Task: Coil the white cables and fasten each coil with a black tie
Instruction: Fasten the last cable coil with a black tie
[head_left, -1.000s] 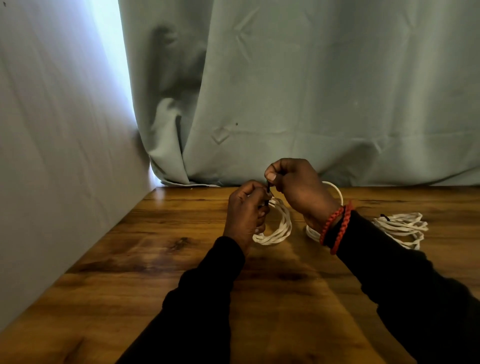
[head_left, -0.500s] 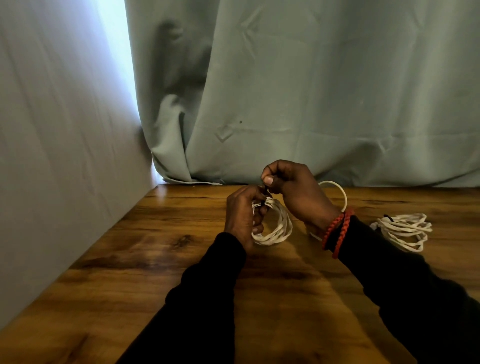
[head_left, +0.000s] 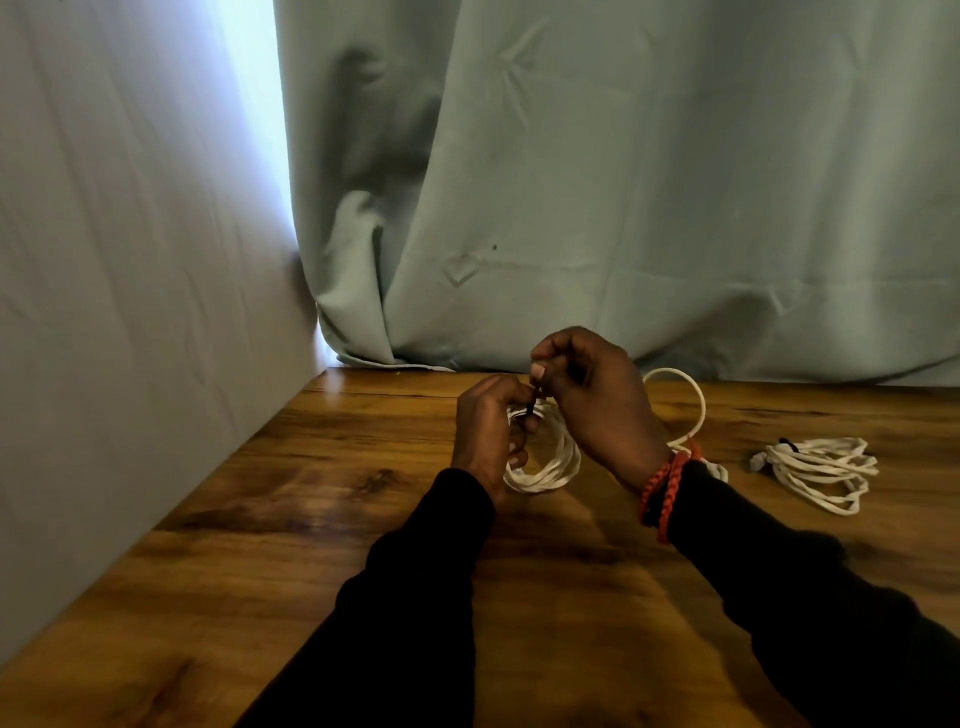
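Left hand (head_left: 485, 434) grips white coil (head_left: 548, 457) above wooden table (head_left: 311, 519); right hand (head_left: 592, 395) pinches black tie (head_left: 531, 406) at coil top; tied coil (head_left: 821, 473) lies right; grey curtain (head_left: 623, 182) behind

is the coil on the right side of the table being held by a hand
No, the tied coil lies alone on the table, while both hands work on another coil nearer the middle.
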